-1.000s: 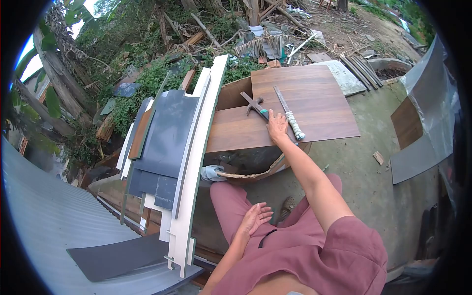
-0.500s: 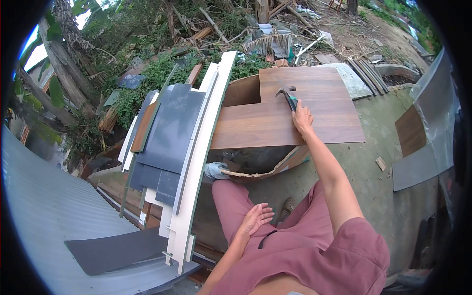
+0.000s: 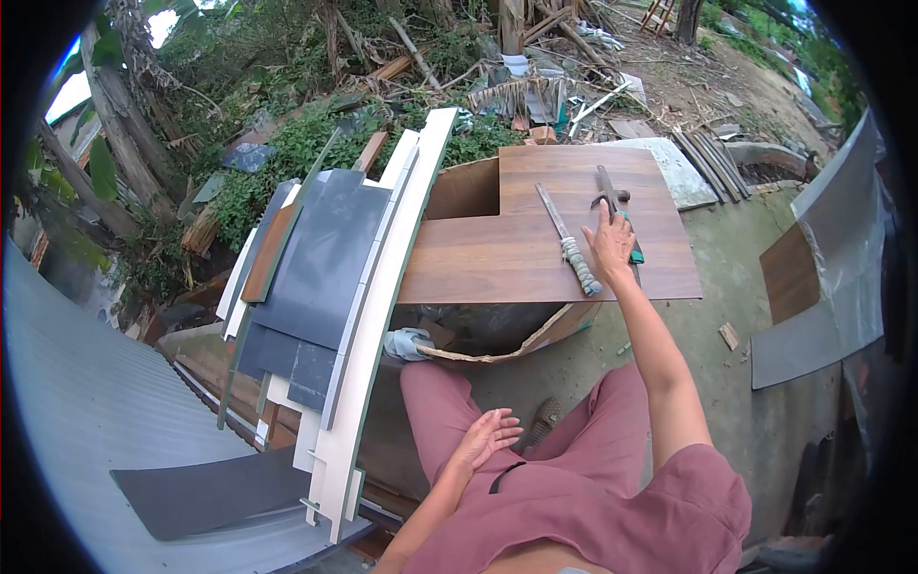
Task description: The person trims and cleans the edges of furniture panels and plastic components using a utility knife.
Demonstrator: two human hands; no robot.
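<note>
My right hand (image 3: 610,247) rests over the hammer (image 3: 622,218), fingers spread and fingertips at its handle. The hammer has a dark claw head and a black and green handle, and it lies on a brown wood-grain board (image 3: 469,258). A metal strip of another tool shows beyond the hammer head, the rest hidden under hammer and hand. Left of the hand lies a long blade with a cloth-wrapped handle (image 3: 578,266). My left hand (image 3: 490,437) hovers palm-up over my lap, fingers apart, holding nothing.
Under the board stands an open cardboard box (image 3: 478,356), a grey-blue cloth (image 3: 406,344) on its rim. To the left are stacked dark panels (image 3: 325,258) and long white strips (image 3: 392,277). A plastic-covered panel (image 3: 822,330) stands at right; a wood scrap (image 3: 729,336) lies on the concrete.
My right hand has shifted right and laid the hammer down, its grip now opened. The wrapped-handle blade has come into plain view. My left hand stays over my lap.
</note>
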